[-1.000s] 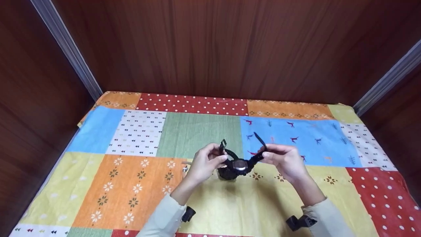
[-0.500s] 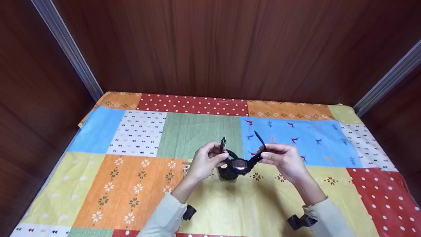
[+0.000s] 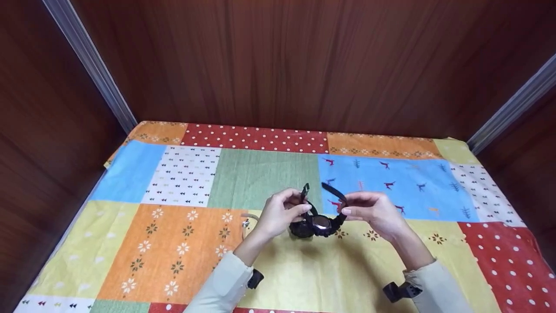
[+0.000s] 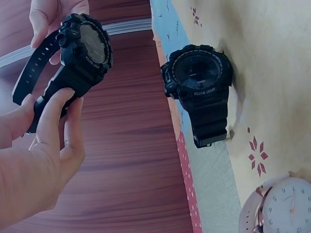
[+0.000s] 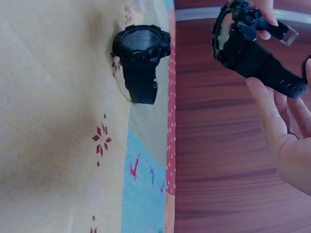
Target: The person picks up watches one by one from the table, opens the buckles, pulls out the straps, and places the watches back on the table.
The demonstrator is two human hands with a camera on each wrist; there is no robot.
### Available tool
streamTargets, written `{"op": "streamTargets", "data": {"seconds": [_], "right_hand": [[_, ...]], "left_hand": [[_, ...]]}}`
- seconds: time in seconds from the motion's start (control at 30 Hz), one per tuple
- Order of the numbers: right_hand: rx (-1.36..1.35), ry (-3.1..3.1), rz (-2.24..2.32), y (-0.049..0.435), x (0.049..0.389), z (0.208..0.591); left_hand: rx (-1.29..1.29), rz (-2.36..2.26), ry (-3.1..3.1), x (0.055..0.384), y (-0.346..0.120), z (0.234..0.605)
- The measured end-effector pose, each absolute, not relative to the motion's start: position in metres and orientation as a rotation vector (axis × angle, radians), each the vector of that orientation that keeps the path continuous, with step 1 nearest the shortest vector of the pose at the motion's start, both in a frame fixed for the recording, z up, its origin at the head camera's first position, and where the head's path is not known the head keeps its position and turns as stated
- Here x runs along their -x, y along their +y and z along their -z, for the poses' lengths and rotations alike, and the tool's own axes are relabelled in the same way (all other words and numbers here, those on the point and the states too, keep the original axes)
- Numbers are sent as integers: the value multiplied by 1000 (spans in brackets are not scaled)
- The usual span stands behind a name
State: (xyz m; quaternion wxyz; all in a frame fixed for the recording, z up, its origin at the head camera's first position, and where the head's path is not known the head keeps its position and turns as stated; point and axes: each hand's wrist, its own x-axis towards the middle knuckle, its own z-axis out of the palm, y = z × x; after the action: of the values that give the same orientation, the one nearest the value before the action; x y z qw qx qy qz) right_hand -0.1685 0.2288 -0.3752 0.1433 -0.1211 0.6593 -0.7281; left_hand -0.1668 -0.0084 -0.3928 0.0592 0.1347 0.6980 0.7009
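Observation:
A black digital-style sports watch (image 3: 322,223) hangs face up, its strap undone, between my two hands above the cloth. My left hand (image 3: 278,213) pinches the buckle half of the strap between thumb and fingers. On the other side, my right hand (image 3: 373,215) grips the holed half, whose free end curves up and inward. The left wrist view shows the held watch's dial (image 4: 93,43) tilted away. Beneath it, a second black sports watch (image 4: 197,73) stands on the cloth, its strap closed below the case; the head view shows only part of it.
A watch with a white dial and rose-gold case (image 4: 290,206) lies on the cloth to the left, mostly hidden behind my left hand in the head view. Patchwork cloth (image 3: 182,252) covers the table. Dark wood panels (image 3: 278,61) rise behind and at both sides.
My left hand has moved a little to the right, bringing the strap halves closer together. The holed end now bends further inward, and the held watch sits slightly lower and further right.

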Motion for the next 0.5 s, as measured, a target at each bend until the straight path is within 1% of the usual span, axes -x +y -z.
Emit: {"op": "streamTargets", "data": {"seconds": [0.3,0.5], "right_hand": [[469,1708,2154,237,170,385],[354,1753,2180,241,169,389]], "left_hand": [[-308,-2125,2025,169,-2,396],[-258,-2134,1940,174,3,403]]}}
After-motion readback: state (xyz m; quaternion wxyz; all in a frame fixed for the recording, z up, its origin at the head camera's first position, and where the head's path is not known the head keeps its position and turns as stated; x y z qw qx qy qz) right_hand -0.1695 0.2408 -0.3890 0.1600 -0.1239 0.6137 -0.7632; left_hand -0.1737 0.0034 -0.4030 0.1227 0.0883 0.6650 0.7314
